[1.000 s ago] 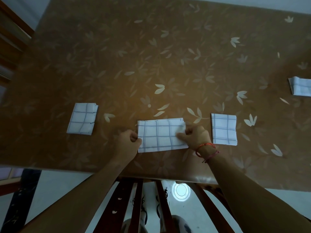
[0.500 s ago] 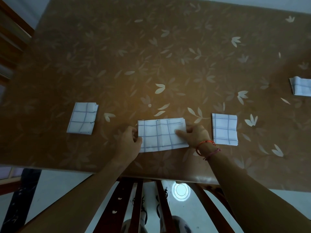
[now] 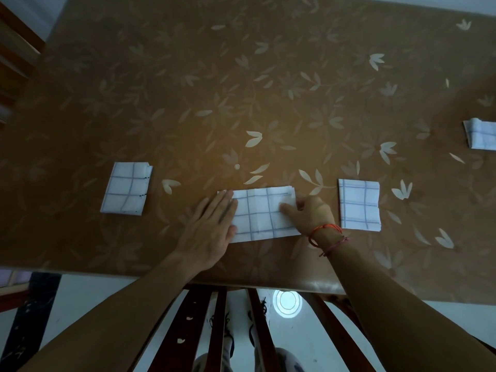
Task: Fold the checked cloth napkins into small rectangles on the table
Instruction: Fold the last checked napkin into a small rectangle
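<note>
A white napkin with blue checks (image 3: 261,213), folded into a wide strip, lies near the table's front edge. My left hand (image 3: 209,226) rests flat on its left end, fingers stretched out and together. My right hand (image 3: 308,214), with red threads at the wrist, pinches the strip's right end between thumb and fingers. A folded small napkin (image 3: 126,188) lies to the left. Another folded one (image 3: 359,204) lies just right of my right hand. A third (image 3: 481,134) sits at the far right edge of the view.
The table (image 3: 241,89) has a brown cover with a pale leaf pattern. A dark wooden chair back (image 3: 220,326) stands below the front edge. Wooden furniture (image 3: 13,49) shows at the upper left.
My left hand has opened from a fist gripping the strip's left edge to a flat palm pressing on it. My right hand stays at the right end.
</note>
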